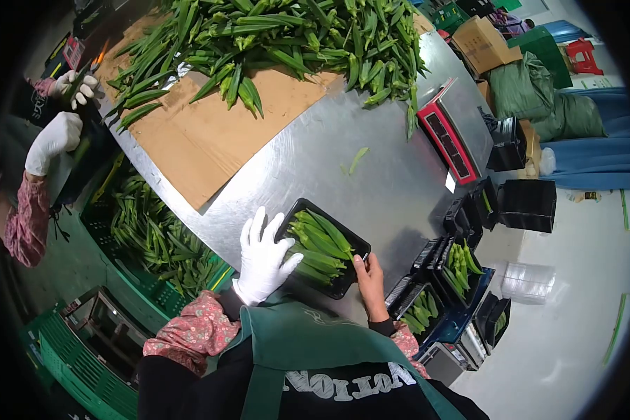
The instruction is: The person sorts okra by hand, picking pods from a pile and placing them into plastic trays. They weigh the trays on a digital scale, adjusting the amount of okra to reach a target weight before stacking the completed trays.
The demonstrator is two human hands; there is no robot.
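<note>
A black tray lies on the metal table close to my body, with several green okra pods laid side by side in it. My left hand, in a white glove, is at the tray's left side with its fingers spread; the thumb reaches over the okra. At the opposite side, my bare right hand grips the tray's edge, thumb on top near the pod ends. The fingers under the rim are hidden.
A big okra heap covers the table's far side, partly on a cardboard sheet. Right of it stands a red scale. Filled black trays are stacked at right. A green crate holds okra at left, near a co-worker's gloved hand.
</note>
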